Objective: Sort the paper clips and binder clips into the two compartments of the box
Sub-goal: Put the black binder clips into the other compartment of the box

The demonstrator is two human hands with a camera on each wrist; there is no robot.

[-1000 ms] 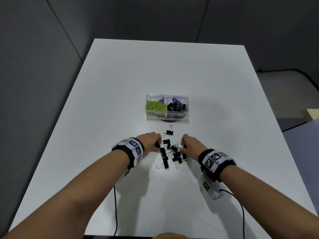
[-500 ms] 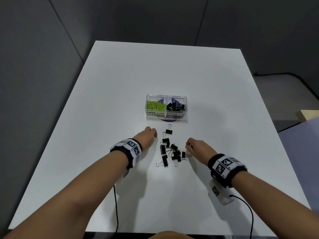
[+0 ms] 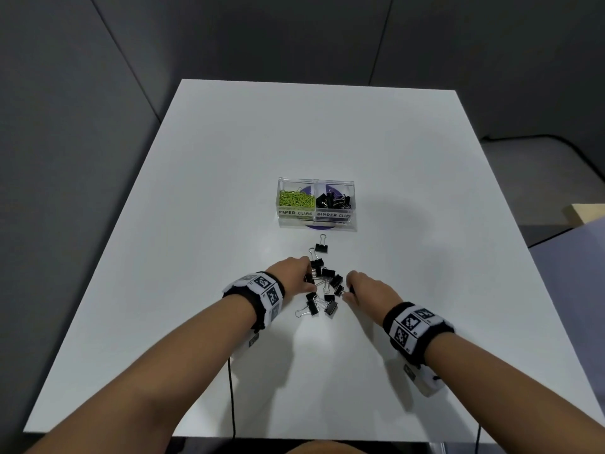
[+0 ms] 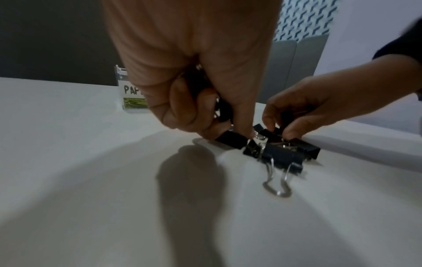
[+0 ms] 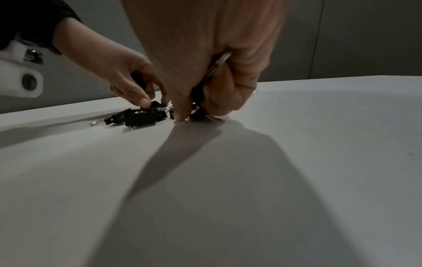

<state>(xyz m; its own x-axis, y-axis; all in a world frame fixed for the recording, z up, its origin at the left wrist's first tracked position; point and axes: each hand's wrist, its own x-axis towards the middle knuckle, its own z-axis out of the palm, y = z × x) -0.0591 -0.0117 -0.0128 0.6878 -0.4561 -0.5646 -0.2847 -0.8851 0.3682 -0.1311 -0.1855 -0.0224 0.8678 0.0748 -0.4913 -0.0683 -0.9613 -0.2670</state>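
Note:
A clear two-compartment box (image 3: 354, 204) stands mid-table, with green paper clips (image 3: 296, 199) on the left and black binder clips (image 3: 334, 201) on the right. Several loose black binder clips (image 3: 324, 290) lie in a pile in front of it, and one binder clip (image 3: 321, 246) lies apart, nearer the box. My left hand (image 3: 306, 273) is at the pile's left. In the left wrist view it (image 4: 228, 133) keeps clips in its curled fingers and pinches another on the table. My right hand (image 3: 348, 286) is at the pile's right, and it (image 5: 194, 113) holds clips with a fingertip on the table.
The white table (image 3: 196, 224) spreads wide around the box and pile. Grey partition walls close in behind and to the left. Thin black cables (image 3: 230, 388) trail from both wrists toward the table's near edge. A purple disc (image 3: 319, 227) shows under the box.
Half a second ago both hands were drawn a little away from the pile. Now both are back down on it, fingers among the binder clips.

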